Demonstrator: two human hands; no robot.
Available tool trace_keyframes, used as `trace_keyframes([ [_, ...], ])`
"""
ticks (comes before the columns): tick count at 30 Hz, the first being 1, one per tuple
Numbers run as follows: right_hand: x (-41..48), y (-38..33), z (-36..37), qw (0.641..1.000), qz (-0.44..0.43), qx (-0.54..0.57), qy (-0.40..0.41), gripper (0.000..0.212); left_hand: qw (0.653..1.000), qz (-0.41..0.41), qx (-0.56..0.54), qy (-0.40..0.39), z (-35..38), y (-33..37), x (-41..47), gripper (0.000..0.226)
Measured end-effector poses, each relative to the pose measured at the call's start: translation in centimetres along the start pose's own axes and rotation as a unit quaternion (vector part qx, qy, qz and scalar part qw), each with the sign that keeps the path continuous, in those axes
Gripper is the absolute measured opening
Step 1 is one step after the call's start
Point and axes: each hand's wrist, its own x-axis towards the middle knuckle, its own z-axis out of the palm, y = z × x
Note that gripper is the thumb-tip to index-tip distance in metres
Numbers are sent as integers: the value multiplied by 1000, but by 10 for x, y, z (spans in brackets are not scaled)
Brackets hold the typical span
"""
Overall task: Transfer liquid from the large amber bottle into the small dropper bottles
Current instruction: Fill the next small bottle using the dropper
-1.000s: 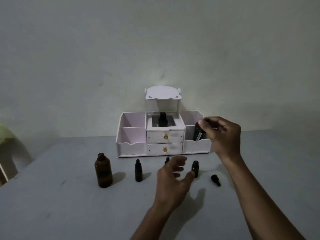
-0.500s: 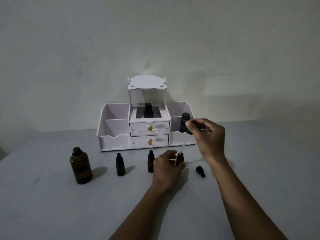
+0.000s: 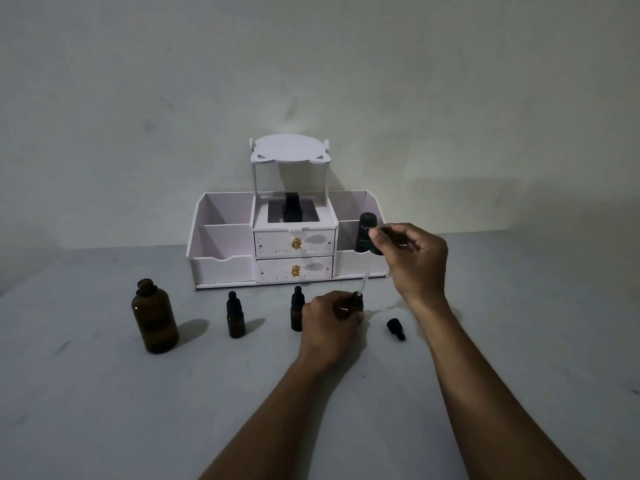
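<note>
The large amber bottle (image 3: 154, 320) stands uncapped at the left of the table. To its right stand two small dropper bottles (image 3: 236, 315) (image 3: 296, 309), both capped. My left hand (image 3: 329, 327) grips a third small bottle (image 3: 357, 301), which is open. My right hand (image 3: 412, 258) pinches a dropper by its black bulb. Its glass pipette (image 3: 363, 282) slants down, with the tip at the mouth of that third bottle. A loose black dropper cap (image 3: 396, 329) lies on the table to the right of my left hand.
A white desk organiser (image 3: 225, 261) with two drawers and open side compartments stands against the wall. A dark labelled bottle (image 3: 364, 230) sits in its right compartment and a black bottle (image 3: 290, 209) in its centre box. The grey table (image 3: 104, 410) stretches toward me.
My left hand has reached forward and closed on the third small bottle. My right hand has come down and left, bringing the pipette tip to that bottle's mouth.
</note>
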Motion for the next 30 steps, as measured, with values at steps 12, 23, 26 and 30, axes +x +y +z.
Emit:
trace_keyframes([
  [12, -4, 4, 5, 999, -12, -32, -3, 16, 1000, -12, -10, -11, -1, 1, -2, 40],
  [23, -3, 4, 7, 999, -24, -42, -1, 17, 1000, -25, -12, -4, 3, -2, -1, 38],
  [26, -6, 3, 7, 999, -22, -48, -7, 16, 1000, -20, -2, -4, 4, -4, 0, 38],
  [30, -8, -1, 7, 999, -24, -43, -17, 17, 1000, -17, -5, -3, 1, -2, -1, 42],
])
